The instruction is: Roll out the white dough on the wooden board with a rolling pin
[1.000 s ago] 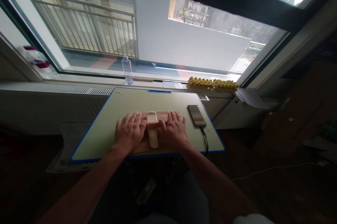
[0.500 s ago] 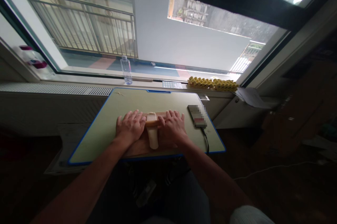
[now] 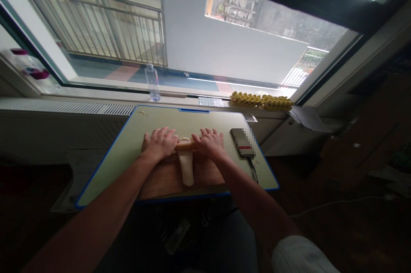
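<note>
A wooden rolling pin (image 3: 185, 146) lies crosswise over a long pale strip of dough (image 3: 186, 168). Only its middle shows; both ends are hidden under my hands. My left hand (image 3: 160, 141) rests palm down on the left end, fingers stretched forward past the pin. On the right end lies my right hand (image 3: 209, 141), also palm down, with its fingers out flat and its thumb by the dough. Beneath the dough is a brown wooden board (image 3: 163, 181), partly covered by my forearms. A short piece of dough shows beyond the pin.
The board sits on a small pale table (image 3: 118, 159) with a blue rim. A phone (image 3: 243, 142) with a black cable lies at its right. On the windowsill stand a clear bottle (image 3: 153, 82), a yellow egg tray (image 3: 261, 101) and a purple-capped bottle (image 3: 34, 69).
Both hands and the rolling pin have moved slightly away from me along the dough. More of the board and dough strip shows on the near side. My fingers are straighter.
</note>
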Tool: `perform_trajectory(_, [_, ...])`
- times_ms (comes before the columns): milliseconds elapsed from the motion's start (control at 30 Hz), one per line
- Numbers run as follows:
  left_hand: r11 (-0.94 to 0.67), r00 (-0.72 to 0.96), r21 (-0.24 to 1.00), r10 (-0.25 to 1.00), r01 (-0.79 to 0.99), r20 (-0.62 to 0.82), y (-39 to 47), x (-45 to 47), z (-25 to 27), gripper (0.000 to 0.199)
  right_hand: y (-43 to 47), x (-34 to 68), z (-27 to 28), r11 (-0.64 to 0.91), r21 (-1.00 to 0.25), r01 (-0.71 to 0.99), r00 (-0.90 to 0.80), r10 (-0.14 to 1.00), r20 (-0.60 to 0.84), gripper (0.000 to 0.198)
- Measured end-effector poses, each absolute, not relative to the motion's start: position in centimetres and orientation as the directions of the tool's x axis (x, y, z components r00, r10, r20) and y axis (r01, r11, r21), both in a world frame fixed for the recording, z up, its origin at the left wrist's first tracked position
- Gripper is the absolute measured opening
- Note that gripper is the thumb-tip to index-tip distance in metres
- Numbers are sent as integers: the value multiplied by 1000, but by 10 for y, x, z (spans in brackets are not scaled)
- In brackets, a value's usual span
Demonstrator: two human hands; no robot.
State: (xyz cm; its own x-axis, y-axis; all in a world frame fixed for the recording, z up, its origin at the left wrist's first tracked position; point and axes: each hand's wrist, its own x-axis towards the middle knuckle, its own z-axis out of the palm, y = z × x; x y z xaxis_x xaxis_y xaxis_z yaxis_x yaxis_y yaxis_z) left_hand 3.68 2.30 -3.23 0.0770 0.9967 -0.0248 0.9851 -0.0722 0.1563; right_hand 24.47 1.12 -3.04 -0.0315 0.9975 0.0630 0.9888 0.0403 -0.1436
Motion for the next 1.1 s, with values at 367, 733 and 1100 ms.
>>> perform_trajectory(367, [-48, 71, 226, 993, 973, -93, 71, 30, -38, 68, 54, 243, -24, -37, -278, 960, 16, 997, -76, 80])
perform_trajectory(733, [-31, 36, 223, 999, 974, -19, 103, 31, -41, 68, 86, 245, -28, -72, -343, 936, 39, 994, -103, 94])
perform_trajectory(1100, [-59, 46, 208, 997, 976, 67, 91, 32, -39, 70, 79, 244, -32, -82, -330, 941, 53, 994, -97, 99])
